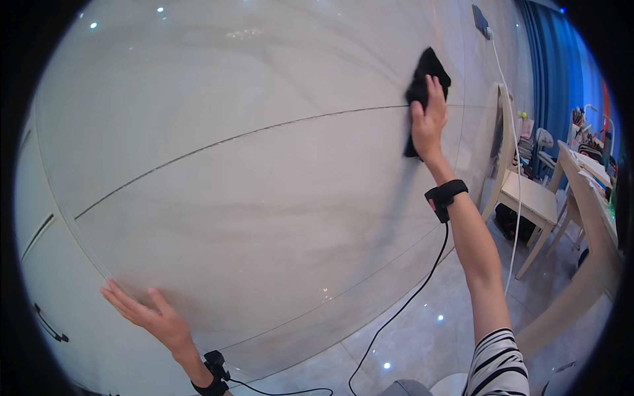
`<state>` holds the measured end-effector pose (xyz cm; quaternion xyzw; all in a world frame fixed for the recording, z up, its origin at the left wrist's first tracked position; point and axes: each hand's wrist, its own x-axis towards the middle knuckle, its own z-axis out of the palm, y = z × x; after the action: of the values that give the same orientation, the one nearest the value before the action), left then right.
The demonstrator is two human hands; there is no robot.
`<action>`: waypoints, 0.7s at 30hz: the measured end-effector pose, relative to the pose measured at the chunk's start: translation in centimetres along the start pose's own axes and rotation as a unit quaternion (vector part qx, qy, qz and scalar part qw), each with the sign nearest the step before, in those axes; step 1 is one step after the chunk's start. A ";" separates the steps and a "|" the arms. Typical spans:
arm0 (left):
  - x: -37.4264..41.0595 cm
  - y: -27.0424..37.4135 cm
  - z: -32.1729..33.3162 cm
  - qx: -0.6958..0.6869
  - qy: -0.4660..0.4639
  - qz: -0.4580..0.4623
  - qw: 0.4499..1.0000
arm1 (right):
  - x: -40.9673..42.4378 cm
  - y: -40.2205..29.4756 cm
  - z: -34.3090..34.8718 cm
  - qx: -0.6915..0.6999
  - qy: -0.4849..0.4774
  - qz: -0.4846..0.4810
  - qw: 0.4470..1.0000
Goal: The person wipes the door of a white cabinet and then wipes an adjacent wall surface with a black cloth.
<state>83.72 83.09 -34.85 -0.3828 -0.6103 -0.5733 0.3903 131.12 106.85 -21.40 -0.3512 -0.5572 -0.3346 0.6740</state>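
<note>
My right hand [430, 119] presses a black cloth [427, 67] flat against a glossy, marble-look tiled wall [277, 163]. The cloth lies across a dark horizontal tile joint [247, 132], and part of it is hidden under the palm. At the lower left, my left hand [153, 317] has its fingers apart and holds nothing. It is beside the trim where the wall meets a white cabinet [64, 292]; whether it touches the surface is hard to tell. Each wrist wears a black strap with a small device [440, 202] and a black cable.
To the right, a white cable [516, 163] hangs from a wall socket [480, 22]. A white wooden chair [530, 195] and a cluttered table [569, 163] stand beyond my right arm. Blue curtains [552, 74] hang behind. Below is a shiny tiled floor [411, 321] with a black cable [381, 326] across the view.
</note>
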 end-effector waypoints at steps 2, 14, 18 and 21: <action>-0.3 0.1 0.3 0.013 0.010 0.003 1.000 | -0.7 4.7 -0.5 -0.009 0.013 0.042 0.999; -0.2 -0.8 -0.4 0.021 0.025 0.006 0.999 | -9.1 18.2 -2.1 -0.044 0.058 0.344 0.936; -0.1 -1.0 -1.0 -0.016 0.021 -0.010 1.000 | -9.0 13.7 -1.4 -0.049 0.065 0.454 0.887; -0.4 -0.4 -0.7 -0.047 0.025 0.001 0.999 | -7.5 9.0 -0.8 -0.078 0.060 0.436 0.894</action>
<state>83.57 82.34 -35.34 -0.3871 -0.5726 -0.6099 0.3876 137.92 111.39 -29.78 -0.5893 -0.2785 -0.0697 0.7552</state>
